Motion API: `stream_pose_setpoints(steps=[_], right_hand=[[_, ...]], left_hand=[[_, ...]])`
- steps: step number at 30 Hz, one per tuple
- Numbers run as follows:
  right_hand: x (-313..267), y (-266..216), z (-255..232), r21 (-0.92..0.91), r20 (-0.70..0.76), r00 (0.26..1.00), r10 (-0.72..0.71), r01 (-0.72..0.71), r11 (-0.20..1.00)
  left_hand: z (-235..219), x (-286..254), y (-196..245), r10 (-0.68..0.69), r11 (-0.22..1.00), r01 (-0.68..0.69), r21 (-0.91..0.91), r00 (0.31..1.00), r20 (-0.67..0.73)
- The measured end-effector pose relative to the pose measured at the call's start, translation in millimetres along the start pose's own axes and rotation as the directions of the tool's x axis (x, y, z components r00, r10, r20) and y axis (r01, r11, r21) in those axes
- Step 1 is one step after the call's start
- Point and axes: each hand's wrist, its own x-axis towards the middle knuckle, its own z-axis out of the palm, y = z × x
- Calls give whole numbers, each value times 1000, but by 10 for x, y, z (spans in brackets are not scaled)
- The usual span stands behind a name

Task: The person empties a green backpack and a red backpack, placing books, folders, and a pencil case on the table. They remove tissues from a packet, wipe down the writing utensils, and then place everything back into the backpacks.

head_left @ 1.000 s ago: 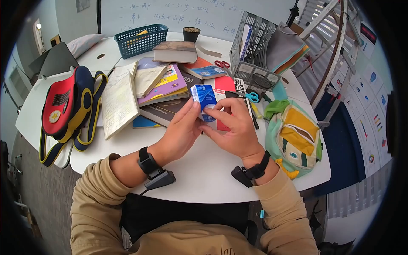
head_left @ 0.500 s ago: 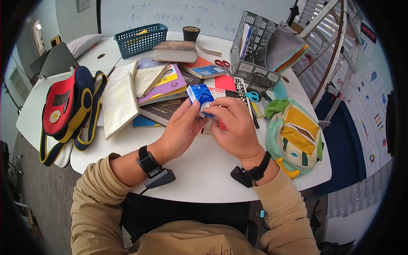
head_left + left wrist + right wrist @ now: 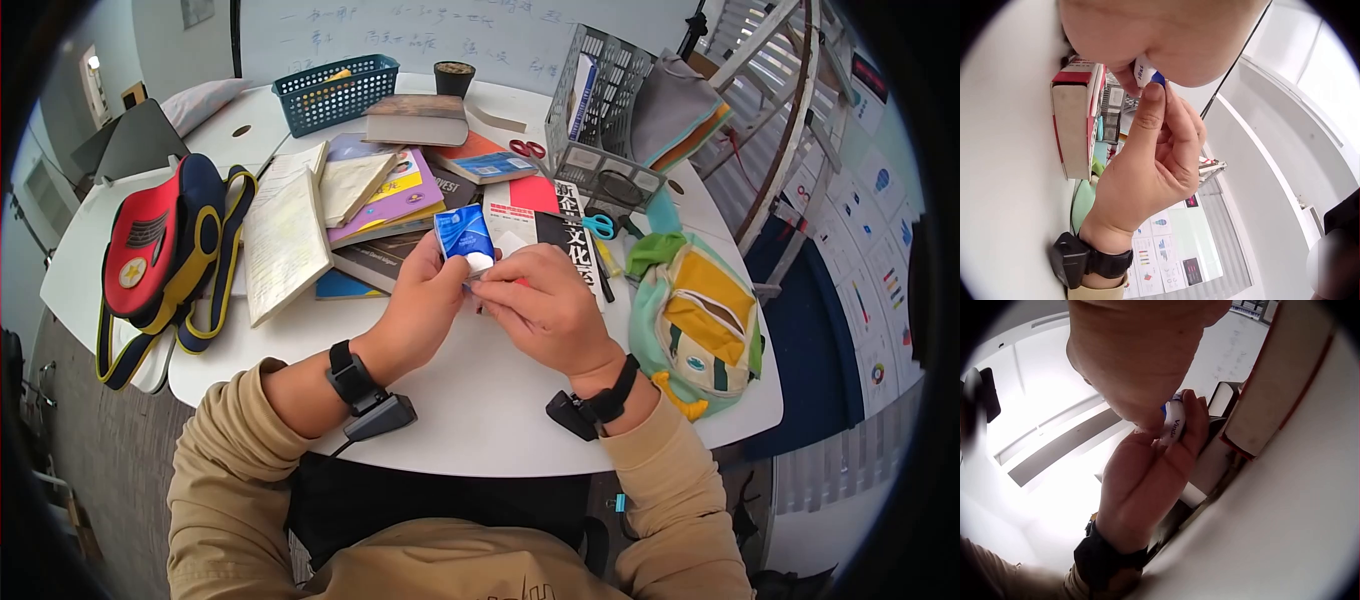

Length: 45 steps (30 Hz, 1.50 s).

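1. Tissue packet (image 3: 463, 234) sits between both sets of fingers in the head view. From my remote seat, I see the left hand (image 3: 412, 312) gripping its side, thumb on the printed face; the right hand (image 3: 552, 302) brings its fingertips together at the near end. I'd hold the left grip light, since the soft packet could crumple, and make the right fingers' movements small. Beyond the fingertips are books, with an open notebook (image 3: 285, 245) left of them and blue scissors (image 3: 599, 226) to their right. A backpack (image 3: 705, 335) lies farther right, on the white table (image 3: 480, 430); a basket (image 3: 335, 98) and whiteboard (image 3: 400, 30) are past the books.

2. In the left wrist view, I see the right thumb and forefinger pinching close at the packet's end, other fingers bent behind. I'd steady that pinch against the left hand. A red-edged book lies beside the fingers; wall charts (image 3: 1160, 250) show beyond.

3. In the right wrist view, I see left fingers curled round the packet. I cannot tell what the right fingertips pinch; the hand hides them. Thick book (image 3: 1269, 381) to the fingers' right.
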Motion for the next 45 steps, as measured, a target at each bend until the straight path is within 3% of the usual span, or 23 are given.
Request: stream_pose_setpoints(steps=[7, 10, 11, 13, 14, 17, 20, 26, 29, 35, 38, 41, 44, 45], right_hand=[[-14, 55, 4, 68, 41, 999, 11, -13, 998], [23, 21, -98, 128, -49, 992, 113, -106, 986], [1, 52, -81, 85, -90, 964, 249, -241, 967], [-81, 176, 18, 20, -184, 852, 491, -496, 868], [-109, 230, 16, -76, -164, 850, 501, -518, 852], [-181, 244, 14, -161, -17, 787, 617, -611, 775], [-180, 275, -6, -206, 72, 760, 645, -622, 756], [-196, 264, -19, -265, 60, 806, 588, -555, 788], [-188, 259, -38, -313, 70, 756, 650, -602, 734], [-151, 254, -64, -255, 14, 753, 658, -634, 730], [-151, 270, -55, -236, 21, 764, 645, -623, 746], [-176, 256, -53, -209, 94, 874, 477, -451, 868], [-209, 270, -68, -246, 146, 863, 484, -442, 863], [-203, 273, -65, -218, 136, 829, 543, -509, 833]], left_hand=[[-1, 42, -45, 52, 999, -51, 20, 997, -58], [17, 4, 32, 14, 1000, -12, 26, 999, -48], [24, -7, 67, -10, 999, 12, 33, 999, -39], [78, -5, 28, 95, 994, -92, 59, 995, -44], [101, -6, 20, 147, 987, -143, 73, 988, -47], [122, -44, 87, 135, 988, -131, 77, 990, -46], [81, -47, 92, 175, 976, -175, 129, 985, 10], [69, -39, 43, 191, 964, -197, 179, 980, 53], [-1, -21, -16, 186, 934, -202, 294, 979, 80], [-9, -42, -62, 150, 806, -166, 568, 986, 75], [65, -112, 31, 54, 807, -55, 588, 998, 20], [51, -89, 34, 36, 857, -29, 515, 999, -2], [6, -51, -39, 110, 871, -122, 476, 992, 54], [-4, -53, -50, 109, 869, -122, 479, 993, 56]])
